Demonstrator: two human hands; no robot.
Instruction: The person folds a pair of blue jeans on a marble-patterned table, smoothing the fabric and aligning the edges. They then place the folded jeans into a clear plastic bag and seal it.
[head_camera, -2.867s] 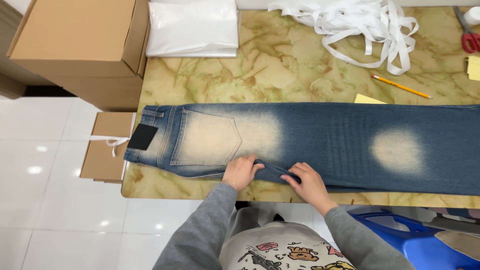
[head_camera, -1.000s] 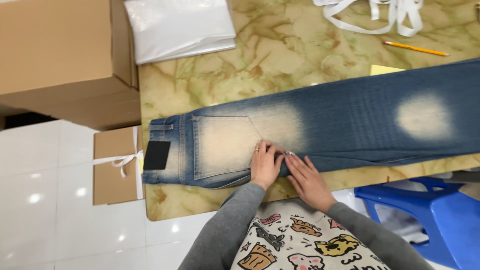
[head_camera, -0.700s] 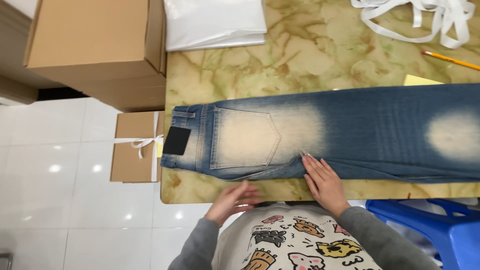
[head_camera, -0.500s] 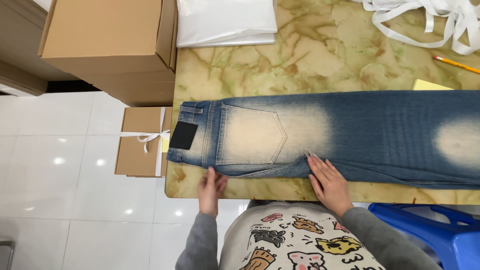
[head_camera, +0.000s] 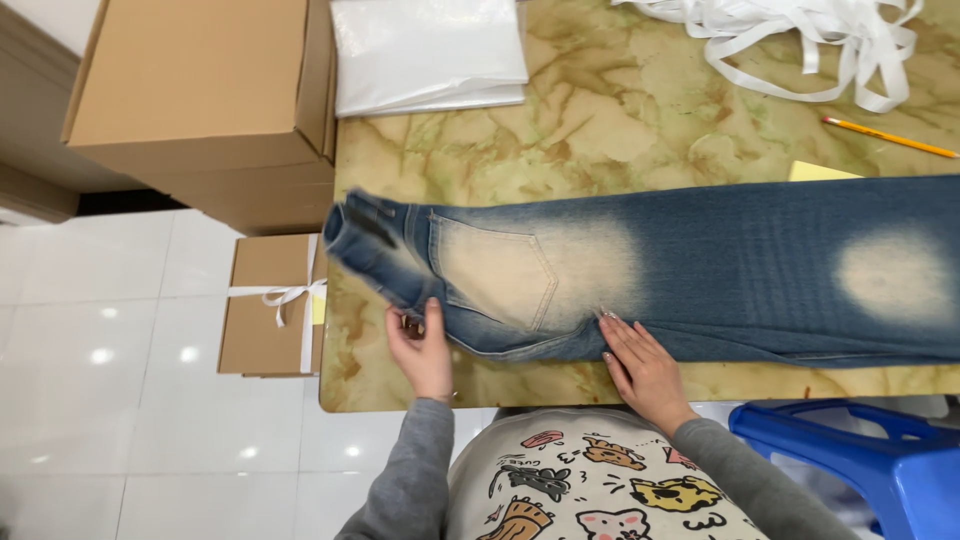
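A pair of faded blue jeans (head_camera: 700, 270) lies folded lengthwise across a marbled table (head_camera: 600, 130), waistband to the left. My left hand (head_camera: 422, 350) grips the near corner of the waistband, and the waist end is lifted and curling over toward the right. My right hand (head_camera: 642, 360) rests flat on the near edge of the jeans, by the seat, fingers spread.
A large cardboard box (head_camera: 200, 100) stands left of the table; a small ribbon-tied box (head_camera: 270, 305) lies on the white floor. On the table are a white plastic bag (head_camera: 430, 50), white straps (head_camera: 800, 40), a pencil (head_camera: 890, 137) and a yellow note (head_camera: 820, 171). A blue stool (head_camera: 870, 460) sits at right.
My left hand moved from beside the right hand out to the waistband, took hold of it and began lifting it. The right hand stayed pressed on the jeans.
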